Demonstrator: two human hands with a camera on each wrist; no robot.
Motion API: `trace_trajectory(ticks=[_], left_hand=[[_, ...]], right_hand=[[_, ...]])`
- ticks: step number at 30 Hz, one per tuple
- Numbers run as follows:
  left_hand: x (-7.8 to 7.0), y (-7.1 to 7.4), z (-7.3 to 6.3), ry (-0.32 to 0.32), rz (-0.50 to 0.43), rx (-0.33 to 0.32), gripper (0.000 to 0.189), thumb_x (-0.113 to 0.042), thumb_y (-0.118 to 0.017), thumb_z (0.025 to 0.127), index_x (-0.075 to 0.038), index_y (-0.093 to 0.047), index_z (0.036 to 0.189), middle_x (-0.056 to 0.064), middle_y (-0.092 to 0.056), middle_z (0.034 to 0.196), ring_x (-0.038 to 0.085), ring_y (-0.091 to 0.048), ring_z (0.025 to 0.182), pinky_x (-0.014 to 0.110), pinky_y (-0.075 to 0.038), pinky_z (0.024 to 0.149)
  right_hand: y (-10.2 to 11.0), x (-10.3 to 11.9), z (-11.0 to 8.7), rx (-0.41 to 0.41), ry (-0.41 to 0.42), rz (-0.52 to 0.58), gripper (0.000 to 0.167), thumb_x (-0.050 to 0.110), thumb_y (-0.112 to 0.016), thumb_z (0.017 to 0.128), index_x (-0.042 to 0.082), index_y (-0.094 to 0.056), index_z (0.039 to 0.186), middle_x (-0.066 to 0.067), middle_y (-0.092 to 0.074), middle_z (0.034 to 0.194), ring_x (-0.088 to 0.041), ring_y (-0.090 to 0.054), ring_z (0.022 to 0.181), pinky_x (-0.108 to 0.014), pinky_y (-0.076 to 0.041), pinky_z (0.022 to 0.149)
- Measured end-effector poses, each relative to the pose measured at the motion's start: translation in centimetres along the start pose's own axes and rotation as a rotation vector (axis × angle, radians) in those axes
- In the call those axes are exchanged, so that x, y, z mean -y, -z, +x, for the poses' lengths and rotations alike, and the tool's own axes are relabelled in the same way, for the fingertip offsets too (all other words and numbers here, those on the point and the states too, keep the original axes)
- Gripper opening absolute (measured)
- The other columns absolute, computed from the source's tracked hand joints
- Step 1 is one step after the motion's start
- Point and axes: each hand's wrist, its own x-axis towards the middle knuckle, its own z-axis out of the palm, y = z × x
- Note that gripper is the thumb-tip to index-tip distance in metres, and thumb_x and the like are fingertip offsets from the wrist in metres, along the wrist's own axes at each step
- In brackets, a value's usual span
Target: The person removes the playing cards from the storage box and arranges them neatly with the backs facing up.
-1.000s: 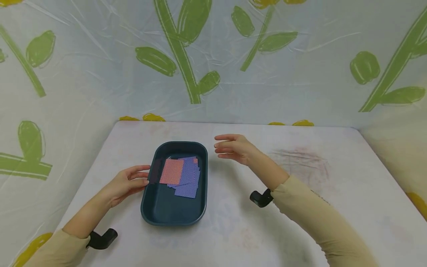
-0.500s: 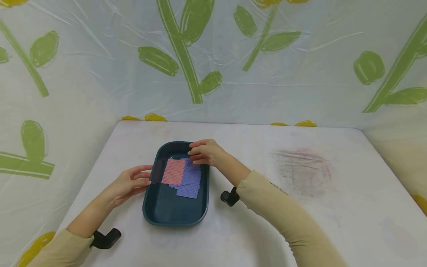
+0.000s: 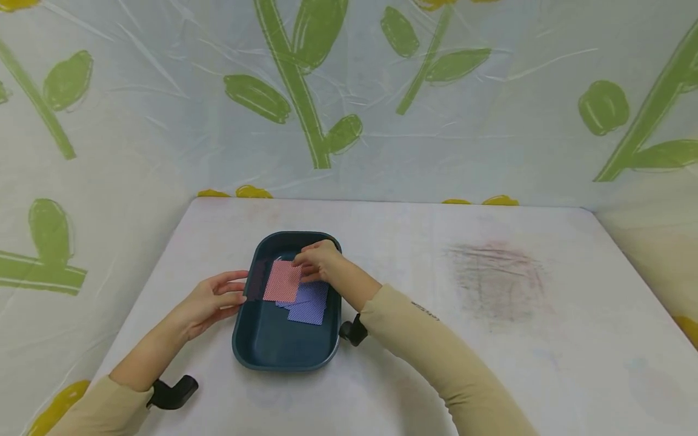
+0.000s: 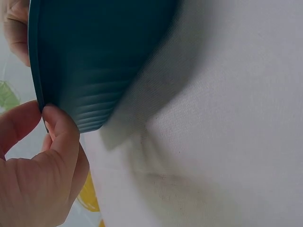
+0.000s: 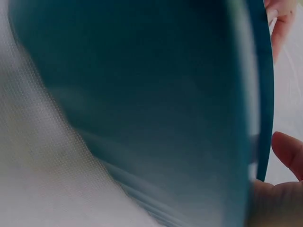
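Observation:
On the table stands a dark teal tray (image 3: 283,351), its long side pointing away from me. My left hand (image 3: 209,303) pinches the tray's left rim between thumb and finger, which the left wrist view shows close up. Inside the tray lies a red-patterned card (image 3: 282,281), partly over several blue-patterned cards (image 3: 307,311). My right hand (image 3: 322,261) reaches over the tray's right wall, fingertips at the upper right corner of the red card. In the right wrist view the tray wall (image 5: 156,104) hides most of that hand, though its thumb (image 5: 289,153) shows stretched out.
The white table (image 3: 403,254) extends far to the right, with a greyish-red smudge (image 3: 496,272) on it. Flower-patterned sheeting (image 3: 436,139) hangs behind and on both sides. A black wrist mount (image 3: 173,392) sits below each hand.
My right hand has moved left and down from beside the tray, over its right wall, to the red card. The left hand stays at the rim, and the cards lie as before.

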Motion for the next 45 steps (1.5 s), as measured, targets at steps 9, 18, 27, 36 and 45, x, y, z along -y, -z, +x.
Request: trace_trajectory(ticks=[9, 18, 27, 36, 45], left_hand=[[-0.3, 0.0, -0.1, 0.003, 0.035, -0.025, 0.060, -0.004, -0.059, 0.089, 0.004, -0.029, 0.141, 0.015, -0.055, 0.115, 0.014, -0.061, 0.091, 0.033, -0.049, 0.084], [-0.5, -0.2, 0.1, 0.011, 0.040, -0.025, 0.059, -0.003, -0.057, 0.089, 0.004, -0.029, 0.141, 0.018, -0.052, 0.118, 0.013, -0.060, 0.091, 0.034, -0.049, 0.085], [-0.8, -0.1, 0.1, 0.022, 0.051, -0.028, 0.059, -0.004, -0.056, 0.090, 0.002, -0.030, 0.142, 0.026, -0.045, 0.126, 0.016, -0.060, 0.094, 0.035, -0.048, 0.086], [-0.7, 0.0, -0.2, 0.018, 0.044, -0.014, 0.059, -0.004, -0.056, 0.091, 0.003, -0.028, 0.142, 0.025, -0.046, 0.125, 0.016, -0.059, 0.095, 0.034, -0.048, 0.085], [-0.5, -0.2, -0.5, 0.005, 0.038, -0.012, 0.058, -0.002, -0.056, 0.090, 0.003, -0.029, 0.142, 0.024, -0.047, 0.123, 0.014, -0.059, 0.093, 0.031, -0.049, 0.084]], right_hand=[[-1.0, 0.6, -0.3, -0.050, -0.026, -0.026, 0.049, -0.004, -0.070, 0.076, -0.008, -0.051, 0.120, -0.027, -0.054, 0.112, -0.039, -0.057, 0.104, -0.045, -0.050, 0.079], [-1.6, 0.4, 0.1, -0.061, -0.065, -0.060, 0.067, 0.001, -0.068, 0.079, -0.006, -0.033, 0.136, -0.029, -0.044, 0.123, -0.042, -0.048, 0.113, -0.044, -0.050, 0.082], [-3.0, 0.0, 0.5, -0.102, -0.107, -0.118, 0.059, 0.002, -0.066, 0.081, -0.007, -0.039, 0.133, -0.026, -0.045, 0.124, -0.035, -0.047, 0.106, -0.041, -0.052, 0.078], [-4.6, -1.5, 0.7, -0.091, -0.062, -0.197, 0.058, 0.002, -0.072, 0.075, -0.005, -0.043, 0.125, -0.017, -0.050, 0.102, -0.027, -0.050, 0.085, -0.034, -0.051, 0.064], [-5.5, -2.6, 1.2, -0.083, 0.122, -0.419, 0.072, -0.004, -0.080, 0.064, 0.007, -0.052, 0.130, -0.014, -0.056, 0.115, -0.022, -0.052, 0.092, -0.032, -0.048, 0.072]])
